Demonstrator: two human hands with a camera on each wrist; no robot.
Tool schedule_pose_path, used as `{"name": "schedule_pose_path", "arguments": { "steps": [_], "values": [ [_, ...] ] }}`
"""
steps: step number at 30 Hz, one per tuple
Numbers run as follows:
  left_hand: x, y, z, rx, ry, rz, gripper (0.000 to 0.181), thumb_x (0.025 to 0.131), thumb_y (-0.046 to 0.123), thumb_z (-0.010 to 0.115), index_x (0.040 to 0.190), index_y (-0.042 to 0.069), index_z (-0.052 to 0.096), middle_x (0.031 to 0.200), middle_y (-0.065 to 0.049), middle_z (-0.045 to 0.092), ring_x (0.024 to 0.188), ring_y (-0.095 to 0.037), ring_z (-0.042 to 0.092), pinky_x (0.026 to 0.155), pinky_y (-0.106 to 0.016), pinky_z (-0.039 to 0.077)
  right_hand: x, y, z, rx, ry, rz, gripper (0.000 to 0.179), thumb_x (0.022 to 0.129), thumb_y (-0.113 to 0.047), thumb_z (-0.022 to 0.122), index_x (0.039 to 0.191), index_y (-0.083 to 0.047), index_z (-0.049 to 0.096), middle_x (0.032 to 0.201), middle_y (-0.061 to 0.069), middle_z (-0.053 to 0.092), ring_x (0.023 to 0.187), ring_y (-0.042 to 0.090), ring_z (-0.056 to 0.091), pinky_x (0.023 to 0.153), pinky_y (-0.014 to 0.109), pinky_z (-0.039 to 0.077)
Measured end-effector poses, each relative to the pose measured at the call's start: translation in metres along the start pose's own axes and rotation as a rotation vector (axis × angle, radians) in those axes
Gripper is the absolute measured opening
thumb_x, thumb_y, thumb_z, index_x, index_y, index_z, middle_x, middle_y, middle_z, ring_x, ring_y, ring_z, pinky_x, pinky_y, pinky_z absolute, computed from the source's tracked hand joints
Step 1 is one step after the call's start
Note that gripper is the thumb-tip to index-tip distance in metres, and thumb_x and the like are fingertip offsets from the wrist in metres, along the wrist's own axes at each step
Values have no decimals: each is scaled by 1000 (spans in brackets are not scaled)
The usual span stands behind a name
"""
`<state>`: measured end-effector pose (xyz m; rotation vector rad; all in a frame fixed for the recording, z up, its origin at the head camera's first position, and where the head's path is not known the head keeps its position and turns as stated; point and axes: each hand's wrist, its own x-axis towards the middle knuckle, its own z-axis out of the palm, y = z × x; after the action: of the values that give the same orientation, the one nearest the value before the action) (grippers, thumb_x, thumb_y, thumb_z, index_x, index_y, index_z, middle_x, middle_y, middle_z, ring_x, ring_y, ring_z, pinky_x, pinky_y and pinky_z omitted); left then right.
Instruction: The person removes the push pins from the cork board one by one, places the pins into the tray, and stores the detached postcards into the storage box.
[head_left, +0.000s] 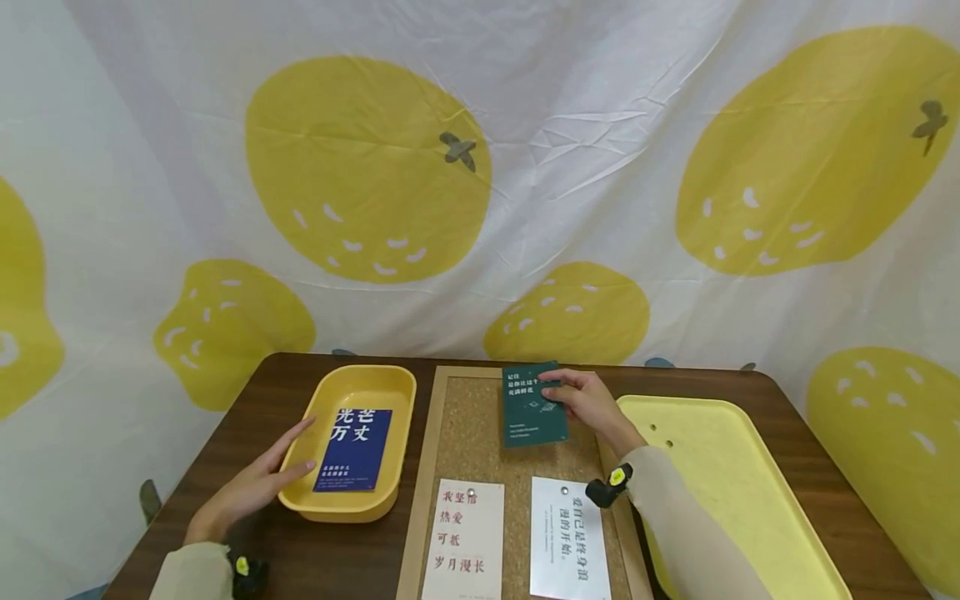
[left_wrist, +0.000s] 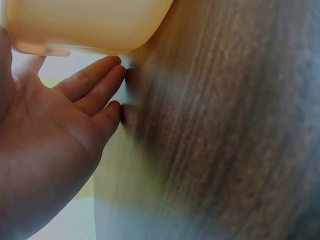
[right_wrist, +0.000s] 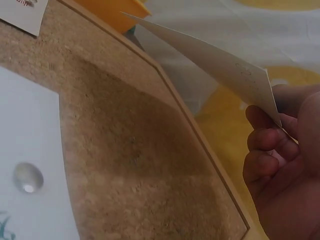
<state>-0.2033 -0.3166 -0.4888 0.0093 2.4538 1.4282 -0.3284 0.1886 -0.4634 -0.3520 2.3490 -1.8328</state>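
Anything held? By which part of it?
Green card, pinched near its upper right edge in the head view by the right grip. Left grip lies open at the yellow tub's left rim.

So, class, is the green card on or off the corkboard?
Off: the right wrist view shows a gap between the green card, pinched by the right hand, and the corkboard.

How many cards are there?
4: green card held over the corkboard, blue card in the yellow tub, cream card and white card pinned to the corkboard. More may hide under the blue card.
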Motion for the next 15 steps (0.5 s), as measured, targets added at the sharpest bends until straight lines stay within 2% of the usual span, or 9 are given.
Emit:
{"name": "schedule_pose_path", "arguments": {
  "steps": [10,15],
  "values": [
    [0,1,1,14,4,-19,82,97,43,60,160,30,10,166,-18,-2,149,-47,-1,113,-72,5,1,-9,16,60,19,-17,31,90,-10,70,120,1,68,56,-5,53,44,9,36,45,28,31],
    [0,0,1,19,7,-16,81,97,43,60,160,32,10,166,-18,-2,149,-47,0,112,-72,6,3,-11,22,60,-8,5,31,93,-12,68,122,-2,68,67,-5,62,48,9,42,47,25,37]
  ]
}}
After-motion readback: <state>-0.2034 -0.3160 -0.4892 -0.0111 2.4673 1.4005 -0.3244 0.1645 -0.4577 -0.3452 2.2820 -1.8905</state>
